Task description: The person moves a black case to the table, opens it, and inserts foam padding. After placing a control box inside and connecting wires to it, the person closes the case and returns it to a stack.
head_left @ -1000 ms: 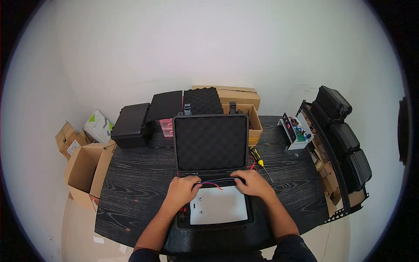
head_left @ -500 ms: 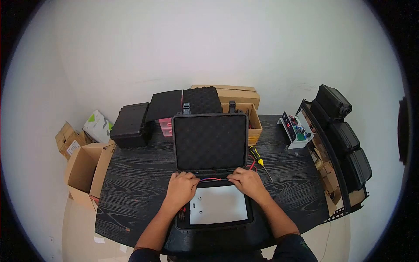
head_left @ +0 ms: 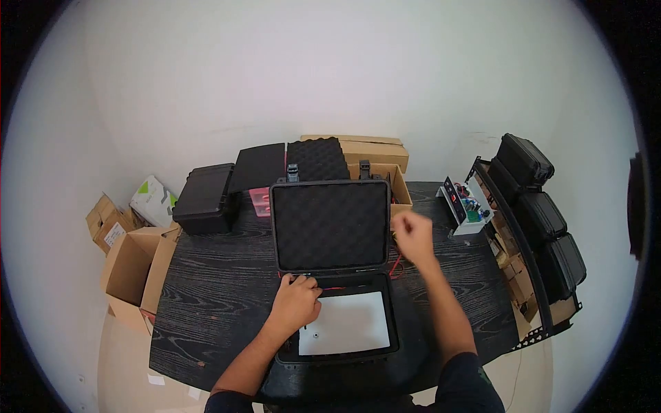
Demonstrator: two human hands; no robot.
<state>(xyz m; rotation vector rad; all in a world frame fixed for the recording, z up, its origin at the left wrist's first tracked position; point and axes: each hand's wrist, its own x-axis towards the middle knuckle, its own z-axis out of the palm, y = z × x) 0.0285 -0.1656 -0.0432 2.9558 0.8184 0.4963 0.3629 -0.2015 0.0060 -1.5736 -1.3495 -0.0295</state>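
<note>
A black hard case (head_left: 395, 303) lies open in front of me, its foam-lined lid (head_left: 332, 227) tilted up. In its base sits a white panel (head_left: 348, 323). My left hand (head_left: 296, 301) is closed at the back left corner of the base, fingers bent over a thin red wire (head_left: 333, 288) along the rear edge. Past the lid's right side, my right hand (head_left: 415, 235) is raised and blurred by motion, its fingers smeared. It covers the spot of the yellow-and-black screwdriver, with a bit of yellow showing beside it. A red cable (head_left: 396, 266) lies just below that hand.
A closed black case (head_left: 204, 199) and foam sheets (head_left: 259, 166) stand at the back left. Behind the lid is a cardboard box (head_left: 401, 180). A circuit-board unit (head_left: 470, 206) sits at the right, beside a rack (head_left: 527, 255) of black cases. An open carton (head_left: 138, 268) stands left.
My right hand has left the wire and moved up and right to the screwdriver's spot. My left hand has shifted slightly right and down, covering part of the panel's left edge.
</note>
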